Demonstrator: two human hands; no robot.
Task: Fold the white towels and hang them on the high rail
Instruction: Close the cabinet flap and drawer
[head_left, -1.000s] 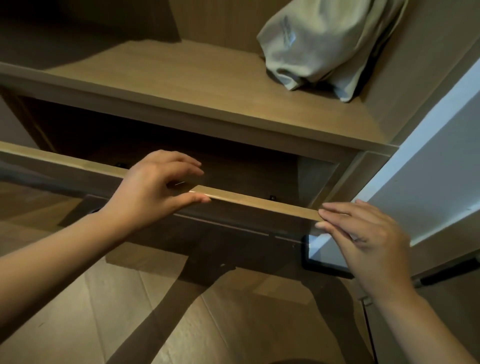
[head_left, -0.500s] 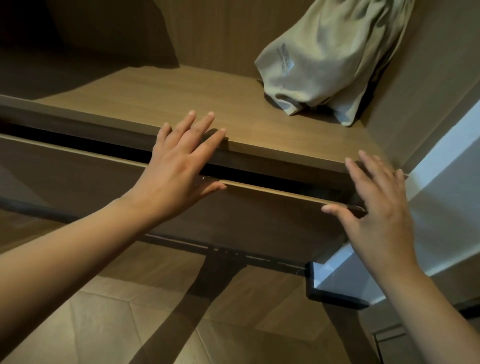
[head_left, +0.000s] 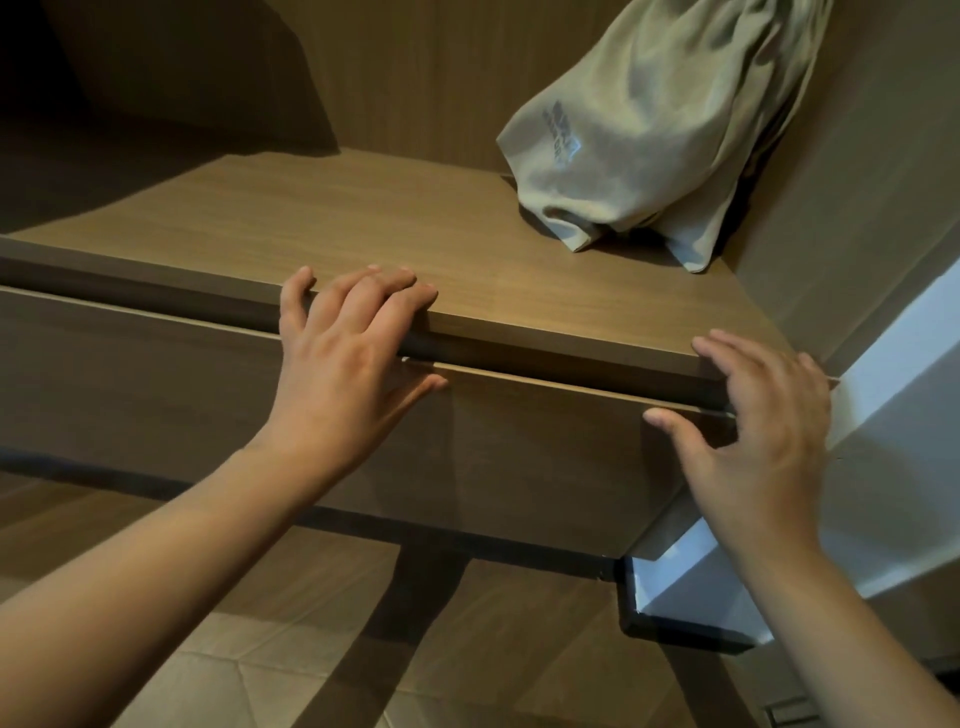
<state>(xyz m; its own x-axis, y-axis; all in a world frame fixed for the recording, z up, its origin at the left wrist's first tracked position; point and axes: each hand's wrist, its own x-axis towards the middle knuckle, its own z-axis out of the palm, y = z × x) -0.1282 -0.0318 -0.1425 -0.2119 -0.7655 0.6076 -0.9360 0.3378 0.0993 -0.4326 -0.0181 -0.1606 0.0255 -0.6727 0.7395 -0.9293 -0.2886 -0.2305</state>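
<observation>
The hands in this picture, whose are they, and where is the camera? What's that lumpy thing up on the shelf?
They belong to a person wearing a camera on their head, so you see what they see, looking down. The left hand and right hand lie open and flat against a wooden drawer front, holding nothing. Above the drawer is a wooden shelf. The lumpy thing is a pale cloth bag sitting at the back right corner. No white towels are visible here.
</observation>
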